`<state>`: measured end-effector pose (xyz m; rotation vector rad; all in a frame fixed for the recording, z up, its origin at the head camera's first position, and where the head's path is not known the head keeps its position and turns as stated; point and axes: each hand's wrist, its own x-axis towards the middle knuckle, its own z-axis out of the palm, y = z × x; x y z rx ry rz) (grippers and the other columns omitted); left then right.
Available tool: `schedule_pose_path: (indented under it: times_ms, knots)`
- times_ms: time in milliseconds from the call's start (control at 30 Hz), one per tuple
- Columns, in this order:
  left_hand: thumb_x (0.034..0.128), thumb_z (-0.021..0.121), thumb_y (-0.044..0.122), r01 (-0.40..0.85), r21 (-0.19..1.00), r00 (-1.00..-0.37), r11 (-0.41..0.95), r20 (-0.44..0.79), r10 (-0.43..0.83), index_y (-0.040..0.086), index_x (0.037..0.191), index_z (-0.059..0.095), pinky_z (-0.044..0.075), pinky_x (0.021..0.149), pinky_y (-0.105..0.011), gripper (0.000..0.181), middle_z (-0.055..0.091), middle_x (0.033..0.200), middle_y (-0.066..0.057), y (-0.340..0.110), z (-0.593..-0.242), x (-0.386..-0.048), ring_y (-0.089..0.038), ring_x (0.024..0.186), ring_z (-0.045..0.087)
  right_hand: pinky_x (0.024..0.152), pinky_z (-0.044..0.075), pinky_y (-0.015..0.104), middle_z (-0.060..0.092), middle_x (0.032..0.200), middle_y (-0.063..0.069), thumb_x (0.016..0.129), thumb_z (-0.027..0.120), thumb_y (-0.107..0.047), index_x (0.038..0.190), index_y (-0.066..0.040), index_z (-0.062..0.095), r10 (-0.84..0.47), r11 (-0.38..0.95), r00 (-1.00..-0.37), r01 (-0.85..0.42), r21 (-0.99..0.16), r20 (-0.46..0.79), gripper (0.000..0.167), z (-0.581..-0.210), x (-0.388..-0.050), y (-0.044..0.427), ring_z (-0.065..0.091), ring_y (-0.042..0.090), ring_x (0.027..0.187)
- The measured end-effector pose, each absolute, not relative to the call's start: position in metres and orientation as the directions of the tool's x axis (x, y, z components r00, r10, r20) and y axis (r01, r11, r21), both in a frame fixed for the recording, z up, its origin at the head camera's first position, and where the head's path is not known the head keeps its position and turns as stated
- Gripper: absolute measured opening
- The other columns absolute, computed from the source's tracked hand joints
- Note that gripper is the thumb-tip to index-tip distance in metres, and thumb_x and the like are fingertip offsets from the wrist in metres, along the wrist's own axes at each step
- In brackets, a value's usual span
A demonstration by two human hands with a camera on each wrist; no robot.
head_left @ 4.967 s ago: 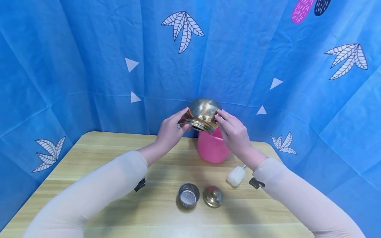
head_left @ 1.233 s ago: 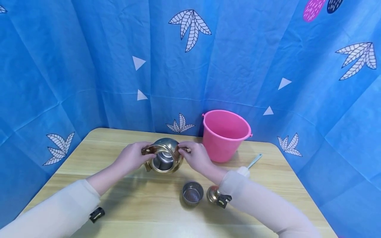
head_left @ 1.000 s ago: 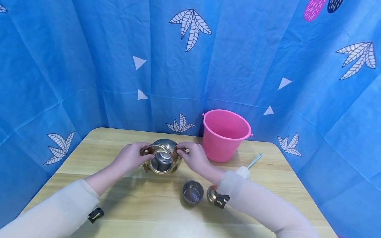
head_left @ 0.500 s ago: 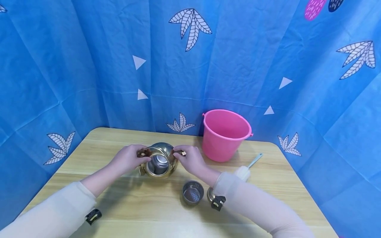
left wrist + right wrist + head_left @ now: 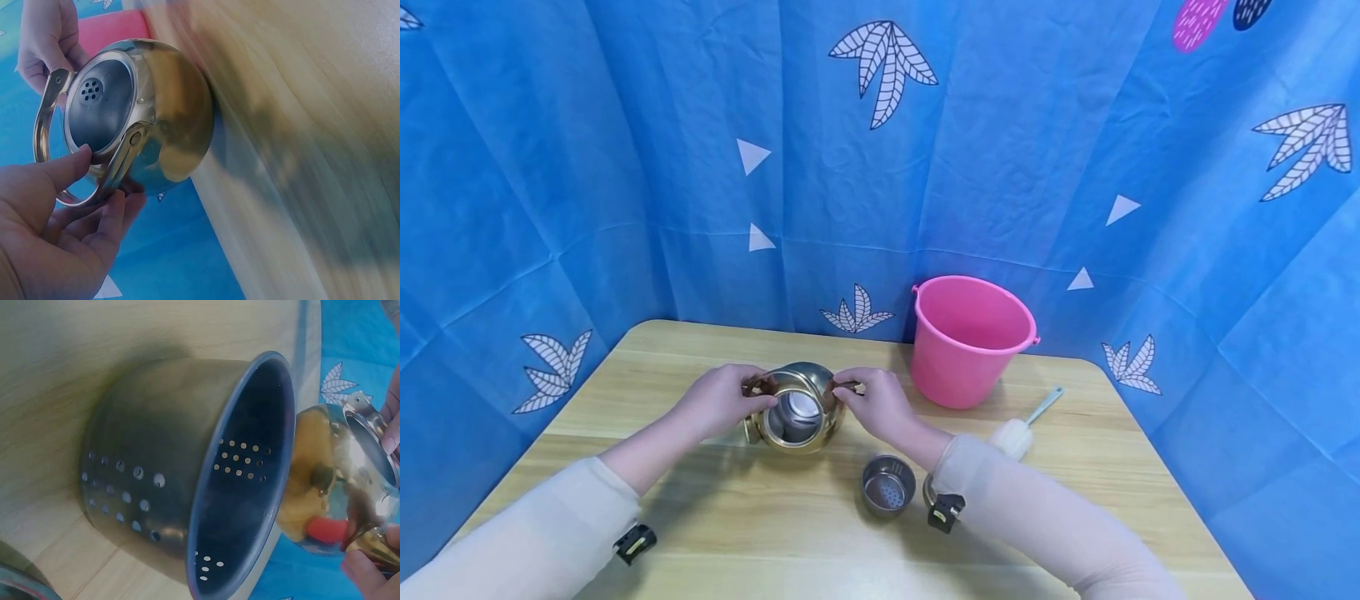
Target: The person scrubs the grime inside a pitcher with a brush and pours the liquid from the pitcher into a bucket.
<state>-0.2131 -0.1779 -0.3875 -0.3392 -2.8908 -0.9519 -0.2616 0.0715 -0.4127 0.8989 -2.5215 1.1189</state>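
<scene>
A shiny gold teapot (image 5: 808, 387) with its lid off is tilted, its mouth facing me. My left hand (image 5: 721, 402) grips one end of its hoop handle, the thumb at the rim in the left wrist view. Across the mouth, my right hand (image 5: 874, 404) pinches the other end of the handle. Small strainer holes show inside the teapot (image 5: 169, 112). Its base is low over the table; I cannot tell whether it touches. In front of the right hand stands a perforated metal tea strainer (image 5: 887, 486), large in the right wrist view. The gold lid (image 5: 928, 490) is mostly hidden by the right sleeve.
A pink bucket (image 5: 958, 371) stands at the back right of the wooden table (image 5: 700, 533). Beside it lies a white sponge brush (image 5: 1015, 435) with a pale handle, partly behind the right sleeve. A blue patterned curtain (image 5: 850, 167) surrounds the table.
Five seconds ago both hands held the teapot high, mouth down, in front of the bucket. It has come left and down, its mouth turned towards me, sinking slightly further in the last second.
</scene>
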Motion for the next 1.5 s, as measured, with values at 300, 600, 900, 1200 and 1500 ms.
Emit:
schedule_pose_path:
  times_ms: [300, 600, 900, 1200, 1500]
  knots:
    - [0.0917, 0.074, 0.03, 0.202, 0.594, -0.979, 0.779, 0.135, 0.151, 0.01, 0.104, 0.073, 0.054, 0.081, -0.044, 0.023, 0.072, 0.099, -0.005, -0.185, -0.392, -0.215, -0.024, 0.093, 0.067, 0.087, 0.056, 0.031, 0.076, 0.105, 0.005, 0.09, 0.075, -0.009, 0.105, -0.005, 0.078, -0.44, 0.521, -0.8, -0.598, -0.609, 0.409, 0.016, -0.413, -0.264, 0.069, 0.07, 0.017, 0.103]
    - [0.0915, 0.075, 0.028, 0.197, 0.596, -0.98, 0.778, 0.145, 0.137, 0.012, 0.095, 0.071, 0.047, 0.07, -0.036, 0.017, 0.066, 0.083, 0.001, -0.188, -0.395, -0.21, -0.017, 0.076, 0.057, 0.088, 0.055, 0.03, 0.076, 0.103, 0.004, 0.09, 0.075, -0.008, 0.103, -0.007, 0.079, -0.447, 0.503, -0.813, -0.573, -0.647, 0.373, 0.014, -0.413, -0.263, 0.068, 0.07, 0.018, 0.103]
    - [0.0891, 0.077, 0.026, 0.211, 0.611, -0.977, 0.763, 0.15, 0.151, 0.01, 0.105, 0.072, 0.049, 0.073, -0.036, 0.023, 0.068, 0.089, 0.0, -0.195, -0.399, -0.207, -0.018, 0.081, 0.058, 0.083, 0.054, 0.025, 0.076, 0.104, 0.003, 0.09, 0.075, -0.009, 0.104, -0.008, 0.079, -0.457, 0.509, -0.827, -0.546, -0.665, 0.329, 0.015, -0.411, -0.262, 0.065, 0.069, 0.016, 0.102]
    - [0.0874, 0.078, 0.022, 0.207, 0.629, -0.978, 0.749, 0.121, 0.169, 0.008, 0.109, 0.073, 0.052, 0.077, -0.039, 0.026, 0.072, 0.096, -0.004, -0.199, -0.396, -0.205, -0.02, 0.087, 0.063, 0.077, 0.053, 0.023, 0.076, 0.106, 0.004, 0.09, 0.075, -0.01, 0.105, -0.008, 0.079, -0.473, 0.508, -0.833, -0.523, -0.685, 0.285, 0.015, -0.41, -0.262, 0.065, 0.069, 0.016, 0.101]
    - [0.0885, 0.077, 0.024, 0.183, 0.629, -0.98, 0.756, 0.052, 0.194, 0.003, 0.114, 0.071, 0.052, 0.08, -0.043, 0.033, 0.073, 0.102, -0.01, -0.199, -0.387, -0.21, -0.024, 0.094, 0.063, 0.068, 0.056, 0.021, 0.075, 0.105, 0.01, 0.088, 0.074, -0.005, 0.102, -0.003, 0.078, -0.492, 0.428, -0.847, -0.434, -0.793, 0.199, 0.014, -0.411, -0.272, 0.067, 0.069, 0.012, 0.088]
